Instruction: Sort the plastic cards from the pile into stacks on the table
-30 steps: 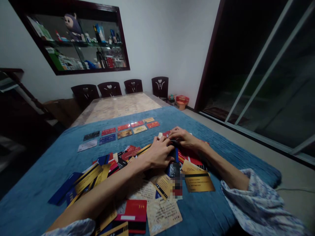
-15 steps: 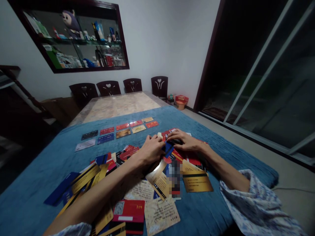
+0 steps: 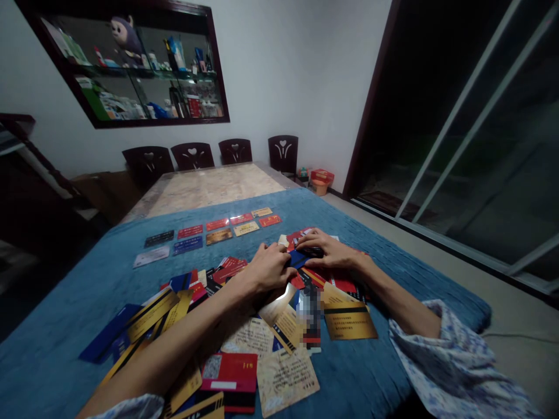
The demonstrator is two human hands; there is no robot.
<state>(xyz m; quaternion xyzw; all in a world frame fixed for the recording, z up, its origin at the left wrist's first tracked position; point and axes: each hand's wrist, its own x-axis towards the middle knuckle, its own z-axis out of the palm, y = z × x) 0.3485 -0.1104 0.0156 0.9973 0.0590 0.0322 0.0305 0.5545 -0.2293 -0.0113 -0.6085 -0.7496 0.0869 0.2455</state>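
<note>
My left hand (image 3: 271, 266) is low over the card pile, its fingers curled at the left end of a blue card (image 3: 299, 259). My right hand (image 3: 324, 249) has its fingers bent round the right side of that same card, so the card spans both hands. Around them lie overlapping cards: a gold card (image 3: 350, 321) below my right hand, a beige card (image 3: 288, 381) and a red card (image 3: 229, 372) nearer the front edge, and a dark blue card (image 3: 109, 334) at the left.
Two rows of separate cards, among them a black card (image 3: 159, 239) and a white card (image 3: 151, 256), lie on the blue cloth (image 3: 100, 267) beyond the pile. Dark chairs (image 3: 192, 156) stand past the bare tabletop (image 3: 218, 186). A glass door is at the right.
The blue card between my hands has turned to lie more level. My left fingers have shifted slightly, and my right hand stays almost in place.
</note>
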